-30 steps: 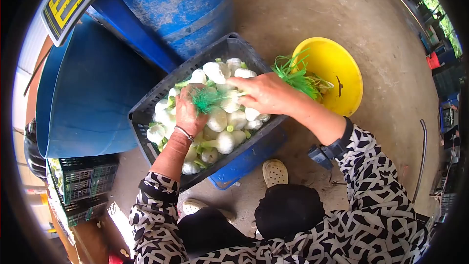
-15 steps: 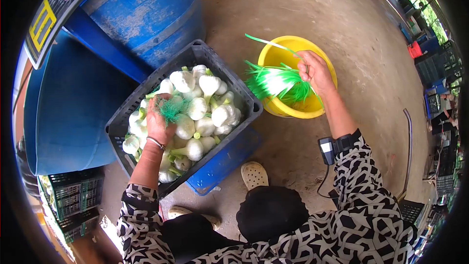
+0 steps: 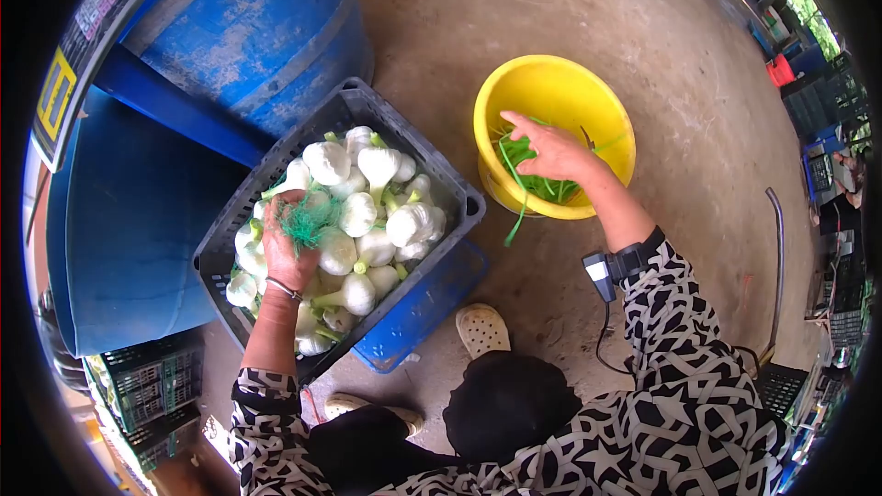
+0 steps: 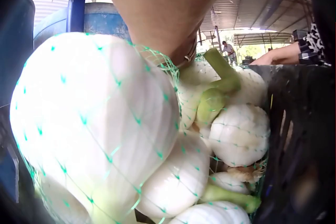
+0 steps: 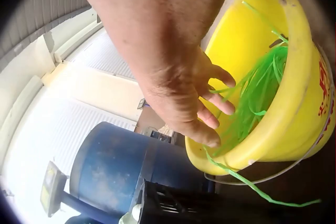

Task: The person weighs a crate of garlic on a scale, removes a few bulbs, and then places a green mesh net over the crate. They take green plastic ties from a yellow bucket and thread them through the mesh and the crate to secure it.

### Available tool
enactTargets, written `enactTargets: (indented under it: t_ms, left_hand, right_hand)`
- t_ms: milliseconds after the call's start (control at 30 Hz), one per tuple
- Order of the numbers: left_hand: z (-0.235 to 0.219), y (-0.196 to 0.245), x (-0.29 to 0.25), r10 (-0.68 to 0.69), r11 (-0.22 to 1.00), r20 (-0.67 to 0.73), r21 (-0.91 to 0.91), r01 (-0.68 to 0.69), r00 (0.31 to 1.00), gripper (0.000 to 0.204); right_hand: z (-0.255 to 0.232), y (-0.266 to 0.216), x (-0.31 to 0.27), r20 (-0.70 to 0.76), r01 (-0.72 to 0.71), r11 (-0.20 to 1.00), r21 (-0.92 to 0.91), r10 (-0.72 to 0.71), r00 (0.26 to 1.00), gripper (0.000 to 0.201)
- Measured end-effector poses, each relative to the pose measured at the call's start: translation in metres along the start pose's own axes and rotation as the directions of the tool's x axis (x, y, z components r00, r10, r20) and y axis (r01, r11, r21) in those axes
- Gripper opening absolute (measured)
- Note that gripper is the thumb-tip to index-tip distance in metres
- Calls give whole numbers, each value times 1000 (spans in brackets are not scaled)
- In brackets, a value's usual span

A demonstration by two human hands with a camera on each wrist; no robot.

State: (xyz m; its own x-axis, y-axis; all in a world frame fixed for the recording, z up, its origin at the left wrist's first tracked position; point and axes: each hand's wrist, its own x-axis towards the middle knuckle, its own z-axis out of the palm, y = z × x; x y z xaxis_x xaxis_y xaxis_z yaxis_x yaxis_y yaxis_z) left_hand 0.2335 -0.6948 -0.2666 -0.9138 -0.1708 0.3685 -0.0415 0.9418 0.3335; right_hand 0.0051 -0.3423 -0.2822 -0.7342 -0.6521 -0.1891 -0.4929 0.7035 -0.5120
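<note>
My left hand (image 3: 289, 253) grips the bunched top of a green net bag (image 3: 310, 219) at the left of the black crate (image 3: 467, 207). White garlic bulbs (image 3: 358, 215) with short green stems fill the crate. The left wrist view shows a large garlic bulb (image 4: 94, 124) up close under the green mesh. Over the yellow bucket (image 3: 593, 87), my right hand (image 3: 560, 154) has its fingers spread and loosely bent. Below it in the bucket lies a bundle of green plastic strips (image 5: 262, 85). One loose strip (image 5: 257, 187) hangs over the bucket's rim.
Under the crate is a blue crate (image 3: 432, 308). A blue barrel (image 3: 266, 28) and a large dark blue tub (image 3: 138, 220) stand at the left, beside a scale display (image 3: 87, 55). Stacked crates (image 3: 152, 381) sit at lower left. A bent pipe (image 3: 778, 266) lies at right.
My right hand has gone from the garlic to the bucket, lifted the green strip bundle by a strip, and let it down into the bucket. My left hand has stayed on the net.
</note>
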Motion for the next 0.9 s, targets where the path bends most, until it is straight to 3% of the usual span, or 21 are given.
enactTargets:
  t_ms: [33,100,133,233,300,367,433,500,567,633,700,767,800,833,900]
  left_hand:
    - [-1,1,1,-8,1000,-1,-16,8,1000,28]
    - [0,3,1,-10,999,-1,-34,10,1000,27]
    - [1,3,1,-52,997,-8,-55,51,999,28]
    - [0,3,-1,-72,993,-8,-94,71,997,28]
    - [0,3,2,-31,992,2,-120,31,1000,29]
    - [0,3,1,45,998,-15,-37,-46,999,31]
    - [0,2,2,79,997,-13,-24,-79,997,30]
    - [0,2,1,67,997,-20,-39,-68,998,30]
    - [3,3,2,52,999,-11,-5,-53,999,30]
    - [4,7,2,-109,984,-17,-142,106,994,30]
    - [3,7,2,-149,977,-11,-156,145,989,29]
    - [-2,12,5,-42,999,34,-32,43,999,27]
    - [-2,10,4,-53,998,28,-45,54,998,27]
    - [-3,8,3,-76,997,25,-33,77,997,27]
    - [-4,10,4,-111,991,77,-69,117,991,28]
  right_hand:
    - [7,4,3,6,-4,1000,4,4,1000,76]
    - [14,9,6,200,-34,994,105,12,980,71]
    - [16,5,2,222,-44,989,144,11,975,60]
    - [34,30,0,212,0,969,249,-55,976,48]
    - [37,44,-1,171,-64,934,351,3,985,42]
    - [31,55,0,-39,97,995,35,-95,995,41]
    - [22,58,11,-127,76,996,-47,-81,989,39]
    - [16,60,31,25,17,960,-279,-11,1000,34]
    - [20,53,50,100,29,938,-345,6,995,33]
    - [31,46,73,261,92,878,-469,38,965,31]
    - [61,53,96,248,97,871,-482,29,968,28]
    - [88,59,118,515,408,613,-677,-1,857,27]
    - [95,65,117,519,453,578,-678,-59,853,29]
    - [104,72,123,556,466,571,-675,-22,831,28]
    - [121,89,135,511,390,646,-657,1,860,24]
